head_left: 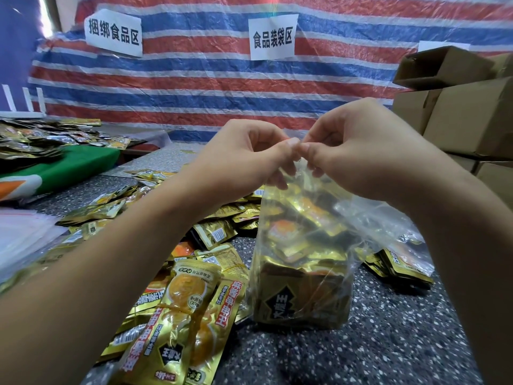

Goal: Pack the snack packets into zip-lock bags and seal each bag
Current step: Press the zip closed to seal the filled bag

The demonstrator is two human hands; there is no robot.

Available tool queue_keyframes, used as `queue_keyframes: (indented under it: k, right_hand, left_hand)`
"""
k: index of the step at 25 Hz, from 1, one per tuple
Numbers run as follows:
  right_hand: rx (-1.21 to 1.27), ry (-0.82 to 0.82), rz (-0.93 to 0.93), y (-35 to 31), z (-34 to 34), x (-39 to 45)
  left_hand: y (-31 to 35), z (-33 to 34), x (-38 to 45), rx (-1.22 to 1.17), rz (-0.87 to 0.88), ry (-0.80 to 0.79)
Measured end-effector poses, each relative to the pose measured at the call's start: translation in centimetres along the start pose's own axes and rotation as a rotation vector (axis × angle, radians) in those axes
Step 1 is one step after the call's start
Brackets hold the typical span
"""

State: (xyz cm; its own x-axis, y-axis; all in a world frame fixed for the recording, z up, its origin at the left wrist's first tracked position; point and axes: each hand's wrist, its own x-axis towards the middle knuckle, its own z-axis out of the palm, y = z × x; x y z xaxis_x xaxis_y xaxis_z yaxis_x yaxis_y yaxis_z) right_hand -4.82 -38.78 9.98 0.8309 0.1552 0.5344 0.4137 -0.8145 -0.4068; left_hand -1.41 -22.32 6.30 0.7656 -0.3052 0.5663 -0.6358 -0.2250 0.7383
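Nearest, a bundle of gold snack packets [183,315] tied with a rubber band lies on the speckled tabletop [388,343], left of centre. Just right of it stands the zip-lock bag [302,262], upright on the tabletop and stuffed with gold packets. Above it, the left hand [244,159] and right hand [358,159] meet thumb to thumb, both pinching the bag's top edge at its middle.

The step looks like sealing. To do it well, the two strips should be lined up first, then pinched outward from the middle to each corner, with trapped air pressed out; a packet corner poking into the mouth would stop the zip closing.

Loose packets [116,207] sprawl across the left, and more lie right of the bag [399,262]; nothing blocks the hands. Clear empty bags [25,232] sit at far left. Farther off are cardboard boxes [458,112] at right and a striped tarpaulin [194,79] bearing paper signs [273,36].
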Motion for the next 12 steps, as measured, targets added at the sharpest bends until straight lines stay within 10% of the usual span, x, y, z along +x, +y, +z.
queue_keyframes:
  k: [12]
  right_hand:
    - [-0.097, 0.035, -0.068, 0.6, -2.0, 0.0]
  left_hand:
    - [0.0, -0.2, 0.6, 0.020, 0.124, 0.390]
